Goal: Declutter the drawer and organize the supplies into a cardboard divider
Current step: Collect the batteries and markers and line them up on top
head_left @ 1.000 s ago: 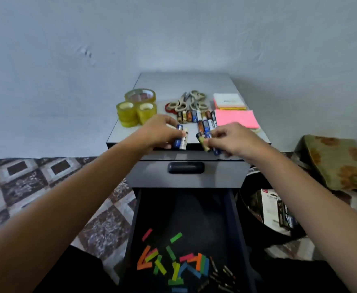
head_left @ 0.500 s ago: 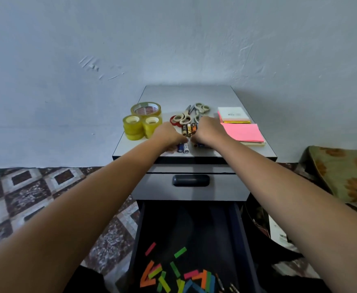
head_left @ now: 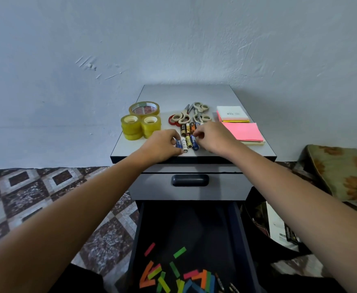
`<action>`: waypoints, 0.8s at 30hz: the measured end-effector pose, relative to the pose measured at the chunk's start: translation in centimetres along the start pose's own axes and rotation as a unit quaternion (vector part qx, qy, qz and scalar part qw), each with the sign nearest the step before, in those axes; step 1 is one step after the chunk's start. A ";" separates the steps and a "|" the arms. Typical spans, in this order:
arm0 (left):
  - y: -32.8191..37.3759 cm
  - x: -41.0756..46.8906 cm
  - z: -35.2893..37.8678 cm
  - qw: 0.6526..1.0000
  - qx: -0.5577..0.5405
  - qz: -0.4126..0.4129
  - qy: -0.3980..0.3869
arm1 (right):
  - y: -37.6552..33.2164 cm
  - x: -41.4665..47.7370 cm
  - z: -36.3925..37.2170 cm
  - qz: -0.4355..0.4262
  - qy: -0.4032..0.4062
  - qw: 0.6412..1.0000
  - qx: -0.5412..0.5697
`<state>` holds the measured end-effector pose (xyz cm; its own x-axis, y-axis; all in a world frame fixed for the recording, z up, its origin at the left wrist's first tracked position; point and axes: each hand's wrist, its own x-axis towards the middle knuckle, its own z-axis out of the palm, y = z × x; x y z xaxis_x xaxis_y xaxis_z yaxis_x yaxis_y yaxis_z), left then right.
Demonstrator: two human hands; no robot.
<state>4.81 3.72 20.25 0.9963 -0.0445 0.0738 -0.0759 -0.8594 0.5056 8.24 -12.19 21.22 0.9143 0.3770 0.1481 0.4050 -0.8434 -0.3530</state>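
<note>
Both hands curled on tabletop: left hand and right hand fingertips touch batteries, grip unclear. Three tape rolls, maybe three scissors.

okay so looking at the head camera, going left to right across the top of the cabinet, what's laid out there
Tape rolls → scissors → sticky note pads. The batteries lie in front of the scissors, between the left hand and the right hand, so they share the scissors' place in the order.
</note>
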 end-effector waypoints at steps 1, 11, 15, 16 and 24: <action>0.0 0.0 0.1 1.000 -0.004 0.006 0.002 | 0.2 -0.3 0.1 -0.015 -0.006 1.000 -0.020; -0.1 1.0 1.0 0.998 0.000 0.046 0.042 | 1.2 -1.1 0.3 -0.082 0.001 0.988 -0.131; -0.1 1.4 1.4 0.998 0.006 0.045 0.054 | 1.5 -1.0 0.7 -0.077 0.023 0.987 -0.138; -0.1 1.5 1.4 0.997 0.007 0.046 0.055 | 1.5 -0.9 0.7 -0.074 0.025 0.987 -0.137; -0.3 1.5 1.4 0.998 -0.012 0.048 0.049 | 1.7 -0.8 0.9 -0.068 0.042 0.990 -0.114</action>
<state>6.34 3.23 19.02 0.9760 -0.0747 0.2047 -0.1721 -0.8407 0.5134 8.17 -13.61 19.65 0.8448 0.4676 0.2602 0.5066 -0.8554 -0.1080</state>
